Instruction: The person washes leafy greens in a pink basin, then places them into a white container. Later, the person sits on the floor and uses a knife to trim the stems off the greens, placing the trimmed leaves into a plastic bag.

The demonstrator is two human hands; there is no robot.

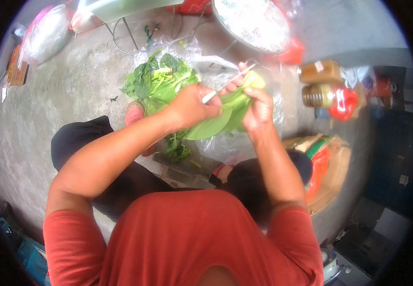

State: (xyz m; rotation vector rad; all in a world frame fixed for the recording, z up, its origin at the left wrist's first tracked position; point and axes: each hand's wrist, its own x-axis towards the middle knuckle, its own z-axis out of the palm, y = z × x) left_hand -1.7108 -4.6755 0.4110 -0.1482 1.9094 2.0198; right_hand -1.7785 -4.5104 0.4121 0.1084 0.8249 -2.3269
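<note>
My left hand [195, 107] is closed around the white handle of a thin tool, apparently a small knife [210, 96], whose narrow end points up and right. In my right hand [258, 107] is a leafy green vegetable [224, 116], its pale base between thumb and fingers and its broad leaves hanging down and left. The tool lies close to that base; whether they touch is unclear. Left of and beyond the hands, a pile of loose green leaves [163, 80] rests on clear plastic sheeting [224, 143]. More leaves [177, 148] lie on the floor between my feet.
A round patterned table or stool [253, 21] stands ahead, beside a pale-topped one [120, 7]. On the right are a cardboard box [321, 72], a plastic bottle of oil-coloured liquid [317, 95] and an open carton [335, 175]. A stuffed plastic bag [47, 35] sits far left.
</note>
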